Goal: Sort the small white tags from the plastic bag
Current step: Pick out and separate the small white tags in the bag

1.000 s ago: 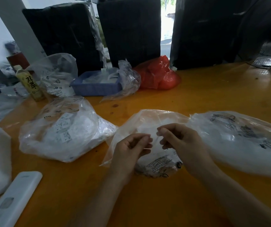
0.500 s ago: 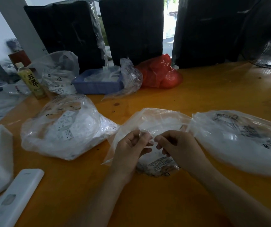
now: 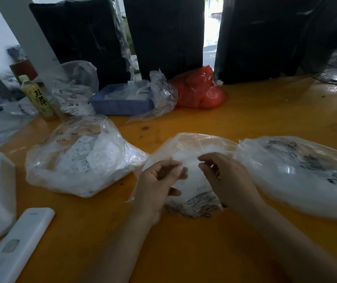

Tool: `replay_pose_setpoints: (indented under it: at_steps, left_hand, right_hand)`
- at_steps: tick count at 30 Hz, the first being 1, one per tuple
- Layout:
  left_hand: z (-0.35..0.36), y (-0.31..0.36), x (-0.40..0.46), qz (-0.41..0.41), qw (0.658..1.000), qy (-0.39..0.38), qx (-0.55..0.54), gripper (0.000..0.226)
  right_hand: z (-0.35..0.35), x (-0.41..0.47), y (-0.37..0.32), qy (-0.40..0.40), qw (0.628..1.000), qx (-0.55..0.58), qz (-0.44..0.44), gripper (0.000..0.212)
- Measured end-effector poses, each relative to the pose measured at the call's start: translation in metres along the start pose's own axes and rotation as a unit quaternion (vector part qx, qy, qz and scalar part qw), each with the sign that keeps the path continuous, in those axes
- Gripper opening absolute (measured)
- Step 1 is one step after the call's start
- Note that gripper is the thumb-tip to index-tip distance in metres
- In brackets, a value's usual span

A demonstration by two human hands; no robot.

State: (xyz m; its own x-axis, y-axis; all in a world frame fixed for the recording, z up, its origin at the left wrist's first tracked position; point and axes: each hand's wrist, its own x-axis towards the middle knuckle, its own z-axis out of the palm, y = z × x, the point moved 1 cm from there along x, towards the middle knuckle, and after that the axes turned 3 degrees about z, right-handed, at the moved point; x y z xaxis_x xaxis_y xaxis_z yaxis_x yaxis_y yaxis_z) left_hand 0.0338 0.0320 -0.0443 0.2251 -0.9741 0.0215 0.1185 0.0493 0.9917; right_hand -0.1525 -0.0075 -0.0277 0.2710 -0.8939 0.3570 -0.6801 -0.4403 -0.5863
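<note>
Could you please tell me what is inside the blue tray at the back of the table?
The blue tray holds crumpled clear plastic and some white pieces; its near wall hides whatever lies at the bottom.

Blurred: left hand (image 3: pixel 159 180) and right hand (image 3: pixel 227 180) fingertips; any pinched tag indiscernible. Remote control (image 3: pixel 14 248) and right plastic bag (image 3: pixel 306 174) cut off by frame edges.

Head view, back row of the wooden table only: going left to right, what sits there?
Green tea bottle with a yellow label → crumpled clear plastic bag with printed symbols → blue rectangular plastic tray → clear crinkled bag leaning on the tray's right end → red plastic bag.
</note>
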Motion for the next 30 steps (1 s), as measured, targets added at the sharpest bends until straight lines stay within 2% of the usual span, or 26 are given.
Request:
replay_pose_setpoints:
  at_steps: [3, 6, 12, 16, 21, 25, 30]
  left_hand:
    - [-0.004, 0.0, 0.003, -0.037, 0.991, 0.019, -0.124, 0.012]
    - [-0.004, 0.0, 0.004, -0.035, 0.982, 0.02, -0.183, 0.023]
    - [-0.001, -0.001, 0.003, -0.036, 0.982, 0.02, -0.186, 0.03]
    - [0.001, 0.0, 0.003, -0.034, 0.979, 0.032, -0.199, 0.039]
    - [-0.001, -0.003, 0.004, -0.042, 0.978, 0.032, -0.201, 0.039]
    - [-0.001, -0.003, 0.005, -0.047, 0.977, 0.028, -0.207, 0.042]
    - [0.0, -0.003, 0.004, -0.051, 0.979, 0.022, -0.197, 0.035]
  right_hand:
    - [0.004, 0.005, 0.013, -0.092, 0.988, -0.125, 0.023, 0.041]
    - [0.011, 0.004, 0.018, -0.154, 0.972, -0.17, 0.044, 0.051]
    - [0.013, 0.002, 0.018, -0.097, 0.985, -0.14, 0.012, 0.023]
    - [0.008, 0.001, 0.015, -0.034, 0.996, -0.069, 0.033, 0.005]
    - [-0.004, 0.001, 0.012, 0.07, 0.989, 0.085, 0.094, 0.005]
    - [-0.008, -0.001, 0.01, 0.082, 0.979, 0.157, 0.105, 0.013]
    - [-0.009, -0.001, 0.014, 0.092, 0.964, 0.22, 0.12, 0.012]
